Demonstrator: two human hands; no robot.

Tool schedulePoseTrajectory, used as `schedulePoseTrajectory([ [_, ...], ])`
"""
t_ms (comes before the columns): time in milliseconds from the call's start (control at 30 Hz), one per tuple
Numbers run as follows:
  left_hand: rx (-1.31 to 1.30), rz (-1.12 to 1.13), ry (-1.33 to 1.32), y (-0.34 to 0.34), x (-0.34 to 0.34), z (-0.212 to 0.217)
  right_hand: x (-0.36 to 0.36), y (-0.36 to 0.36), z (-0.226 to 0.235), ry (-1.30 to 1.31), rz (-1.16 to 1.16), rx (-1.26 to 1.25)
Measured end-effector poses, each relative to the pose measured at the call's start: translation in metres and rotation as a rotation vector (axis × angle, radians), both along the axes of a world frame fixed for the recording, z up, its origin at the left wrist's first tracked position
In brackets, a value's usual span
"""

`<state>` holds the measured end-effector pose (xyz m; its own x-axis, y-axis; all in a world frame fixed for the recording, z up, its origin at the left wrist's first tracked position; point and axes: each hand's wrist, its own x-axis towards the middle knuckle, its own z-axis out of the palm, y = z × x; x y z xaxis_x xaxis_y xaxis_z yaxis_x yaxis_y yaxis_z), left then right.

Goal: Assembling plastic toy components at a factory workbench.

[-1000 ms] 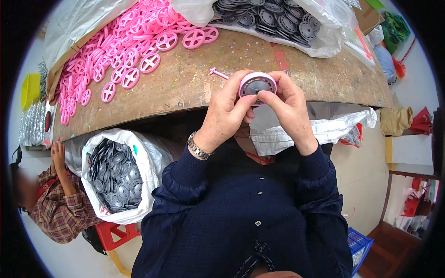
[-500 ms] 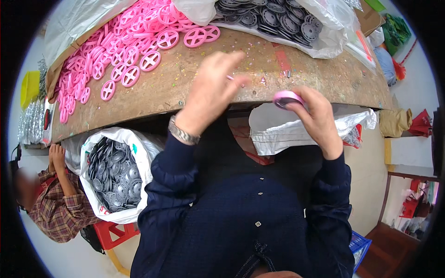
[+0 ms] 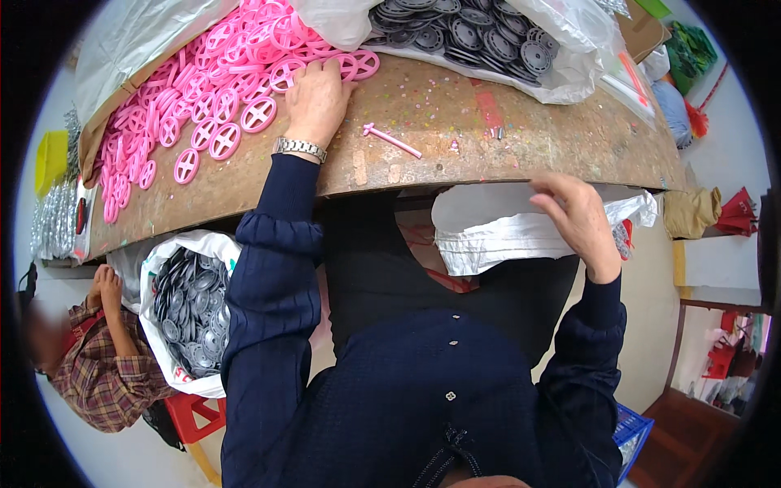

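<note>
The left hand (image 3: 316,99), fingers spread and loose, rests on the pink spoked wheels (image 3: 236,98) at upper left. A pink rod (image 3: 392,141) lies mid-table, running upper-left to lower-right. The right hand (image 3: 576,213), open and holding nothing, hangs over the white bag (image 3: 496,232).

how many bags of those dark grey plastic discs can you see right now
2. One clear plastic bag of dark grey discs lies on the wooden table's far edge; one white sack of dark grey discs sits below the table, left. Others may be hidden.
</note>
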<state>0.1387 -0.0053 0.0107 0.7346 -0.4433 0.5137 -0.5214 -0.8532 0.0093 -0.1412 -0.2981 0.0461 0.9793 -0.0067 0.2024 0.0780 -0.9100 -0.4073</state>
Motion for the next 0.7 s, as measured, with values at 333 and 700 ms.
schedulePoseTrajectory([
  [333, -0.169, -0.167, 0.018, 0.008, -0.025, 0.011, 0.102, -0.025, 0.001, -0.395, -0.181, 0.062],
  [700, -0.139, -0.228, -0.014, 0.008, -0.063, 0.001, 0.183, -0.060, -0.004, -0.309, -0.536, -0.382],
])
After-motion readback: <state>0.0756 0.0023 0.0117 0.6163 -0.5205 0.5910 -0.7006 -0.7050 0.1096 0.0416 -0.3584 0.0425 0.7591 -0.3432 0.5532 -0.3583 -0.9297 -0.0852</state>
